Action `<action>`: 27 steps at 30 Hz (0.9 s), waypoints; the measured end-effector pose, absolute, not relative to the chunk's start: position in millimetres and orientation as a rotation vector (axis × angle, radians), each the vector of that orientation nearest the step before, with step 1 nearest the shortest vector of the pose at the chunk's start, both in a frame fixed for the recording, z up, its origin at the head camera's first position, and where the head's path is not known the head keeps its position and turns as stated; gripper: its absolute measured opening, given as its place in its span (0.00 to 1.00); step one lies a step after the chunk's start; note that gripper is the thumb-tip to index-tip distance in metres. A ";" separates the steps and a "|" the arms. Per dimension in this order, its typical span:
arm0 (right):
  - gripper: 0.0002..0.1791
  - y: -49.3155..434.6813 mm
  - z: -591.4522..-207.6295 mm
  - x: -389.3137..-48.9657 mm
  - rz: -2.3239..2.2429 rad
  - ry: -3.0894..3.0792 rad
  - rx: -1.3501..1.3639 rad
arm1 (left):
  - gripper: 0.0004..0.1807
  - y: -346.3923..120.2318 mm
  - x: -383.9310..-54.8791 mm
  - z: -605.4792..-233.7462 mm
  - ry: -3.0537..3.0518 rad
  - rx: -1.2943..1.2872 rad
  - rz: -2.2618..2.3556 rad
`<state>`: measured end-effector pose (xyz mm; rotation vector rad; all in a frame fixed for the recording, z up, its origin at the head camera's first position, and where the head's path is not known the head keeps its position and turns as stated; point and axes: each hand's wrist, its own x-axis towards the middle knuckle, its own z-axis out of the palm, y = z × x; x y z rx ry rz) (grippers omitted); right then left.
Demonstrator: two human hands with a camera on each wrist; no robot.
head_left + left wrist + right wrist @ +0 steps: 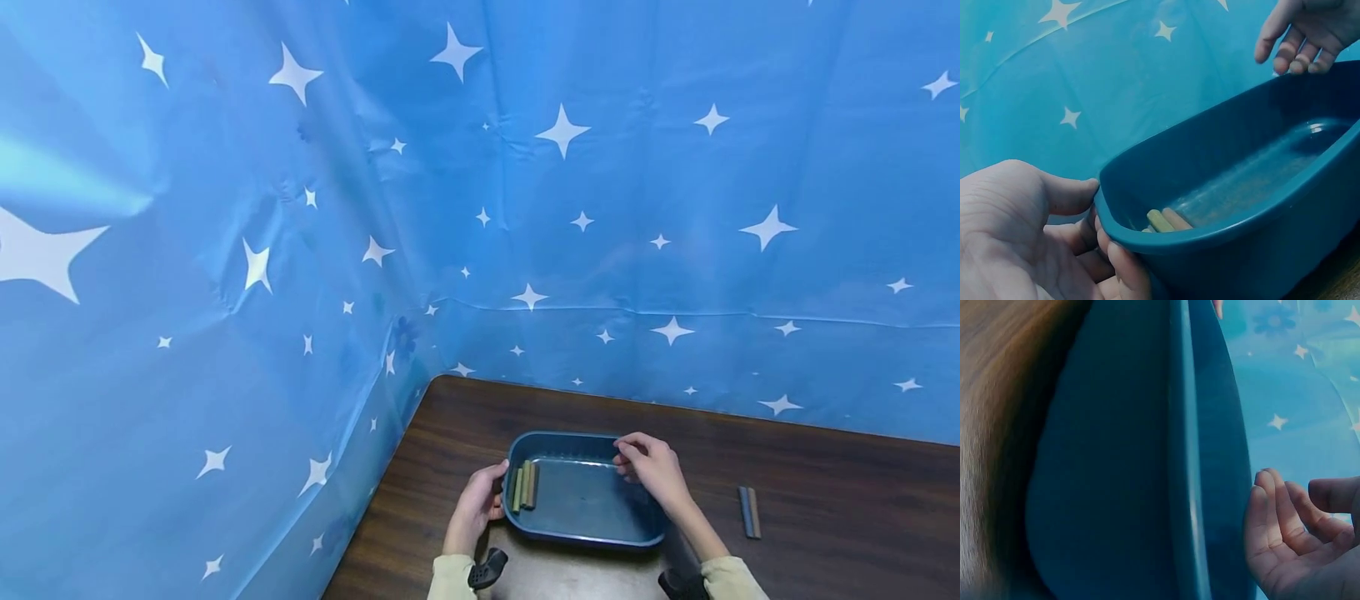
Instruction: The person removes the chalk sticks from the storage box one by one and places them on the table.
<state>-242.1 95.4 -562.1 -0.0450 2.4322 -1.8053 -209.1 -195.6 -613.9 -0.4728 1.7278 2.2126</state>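
Observation:
A blue plastic basin (585,537) stands on the table. My left hand (477,502) holds its left end, with the thumb at the rim and the fingers against the outer wall (1241,269). Inside, along the left wall, lie several short sticks, among them a yellow-green stick (517,490) and a brown stick (533,486). Over the basin's right part hovers my right hand (651,467). Its fingers (1275,519) are loosely bent, and nothing shows between them and the thumb. What the sticks are made of, I cannot tell.
To the right of the basin, a blue-grey stick (746,512) and a brown stick (754,513) lie side by side on the dark wooden table (840,517). A blue star-patterned sheet (645,167) hangs behind the table and along its left edge.

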 end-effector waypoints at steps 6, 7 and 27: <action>0.13 72.5 -566.3 -239.9 -1.808 2.354 -0.083 | 0.14 -196.9 -209.8 -609.2 1.707 -0.493 2.153; 0.13 68.4 -566.6 -239.4 -1.810 2.337 -0.089 | 0.14 -197.3 -209.9 -608.3 1.703 -0.503 2.144; 0.14 3.4 -588.0 -231.0 -1.830 2.096 -0.008 | 0.19 -198.2 -210.5 -605.7 1.686 -0.561 2.131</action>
